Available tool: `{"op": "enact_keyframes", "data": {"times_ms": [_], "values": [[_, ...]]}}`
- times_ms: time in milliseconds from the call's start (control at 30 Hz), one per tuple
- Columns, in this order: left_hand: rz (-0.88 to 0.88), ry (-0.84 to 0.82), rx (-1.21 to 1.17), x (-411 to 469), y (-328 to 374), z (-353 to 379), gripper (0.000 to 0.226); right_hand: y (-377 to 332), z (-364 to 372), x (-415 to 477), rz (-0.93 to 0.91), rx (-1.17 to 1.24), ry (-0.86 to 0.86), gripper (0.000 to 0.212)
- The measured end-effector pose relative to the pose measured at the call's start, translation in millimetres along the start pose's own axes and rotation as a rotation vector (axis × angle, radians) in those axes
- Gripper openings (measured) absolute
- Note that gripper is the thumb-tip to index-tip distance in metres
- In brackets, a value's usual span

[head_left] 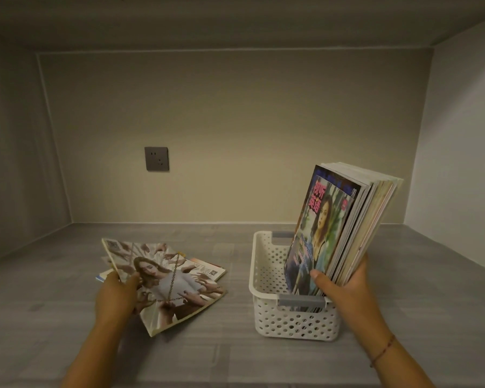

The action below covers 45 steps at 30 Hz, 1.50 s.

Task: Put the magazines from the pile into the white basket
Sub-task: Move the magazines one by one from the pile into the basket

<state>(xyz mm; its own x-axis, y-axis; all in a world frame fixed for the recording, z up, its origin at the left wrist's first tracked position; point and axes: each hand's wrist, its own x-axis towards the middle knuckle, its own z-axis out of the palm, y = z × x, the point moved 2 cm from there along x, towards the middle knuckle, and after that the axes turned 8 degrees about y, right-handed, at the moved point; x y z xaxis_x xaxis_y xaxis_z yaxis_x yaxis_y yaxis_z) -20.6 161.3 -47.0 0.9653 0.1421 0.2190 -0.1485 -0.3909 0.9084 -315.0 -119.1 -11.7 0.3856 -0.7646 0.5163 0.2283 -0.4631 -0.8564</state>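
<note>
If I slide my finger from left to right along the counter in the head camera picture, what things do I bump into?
left hand → top magazine of the pile → white basket → right hand, gripping the magazines standing in the basket

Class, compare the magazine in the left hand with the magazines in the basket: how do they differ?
The magazine in the left hand is single, tilted low over the pile; the magazines in the basket are many, standing nearly upright, held by the right hand. Both show colour portrait covers.
</note>
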Motion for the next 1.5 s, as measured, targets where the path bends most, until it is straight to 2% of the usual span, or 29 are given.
{"op": "enact_keyframes", "data": {"times_ms": [133,333,467,600,733,933,1133,1233,1333,1433,1500], "values": [[0.064,-0.064,-0.139,-12.6,26.4,-2.4,0.016,0.1,-0.2,0.1,0.000,0.013,0.004,0.089],[0.386,0.136,-0.303,-62.9,97.4,1.3,0.007,0.1,0.1,-0.5,0.004,0.008,0.001,0.089],[0.551,0.206,-0.341,-100.4,141.5,16.6,0.014,0.4,-0.2,-0.2,0.001,-0.013,-0.001,0.088],[0.632,0.142,-0.268,-135.6,182.2,49.2,0.024,2.4,-0.7,1.8,-0.005,0.000,0.002,0.084],[0.703,-0.017,-0.171,-174.7,200.8,86.9,0.024,5.5,-0.8,4.3,-0.019,0.007,0.021,0.084],[0.822,-0.294,-0.079,-207.1,189.5,107.8,0.025,8.7,-0.6,5.6,-0.031,0.057,-0.029,0.088],[0.693,-0.759,-0.152,-210.7,173.5,103.3,0.039,1.7,-2.0,4.7,-0.047,0.076,-0.083,0.088],[0.674,-0.940,-0.138,-205.8,166.4,101.0,0.050,1.5,-2.8,5.3,-0.059,0.103,-0.102,0.091],[0.631,-1.001,-0.147,-194.2,164.2,94.7,0.052,-1.0,-2.3,3.7,-0.061,0.082,-0.113,0.096],[0.470,-0.971,-0.254,-182.9,170.5,88.6,0.051,-2.7,-2.5,2.6,-0.054,0.045,-0.098,0.105],[0.415,-1.047,-0.275,-185.4,174.2,87.1,0.051,-4.1,-2.5,2.9,-0.059,0.042,-0.090,0.108]]}}
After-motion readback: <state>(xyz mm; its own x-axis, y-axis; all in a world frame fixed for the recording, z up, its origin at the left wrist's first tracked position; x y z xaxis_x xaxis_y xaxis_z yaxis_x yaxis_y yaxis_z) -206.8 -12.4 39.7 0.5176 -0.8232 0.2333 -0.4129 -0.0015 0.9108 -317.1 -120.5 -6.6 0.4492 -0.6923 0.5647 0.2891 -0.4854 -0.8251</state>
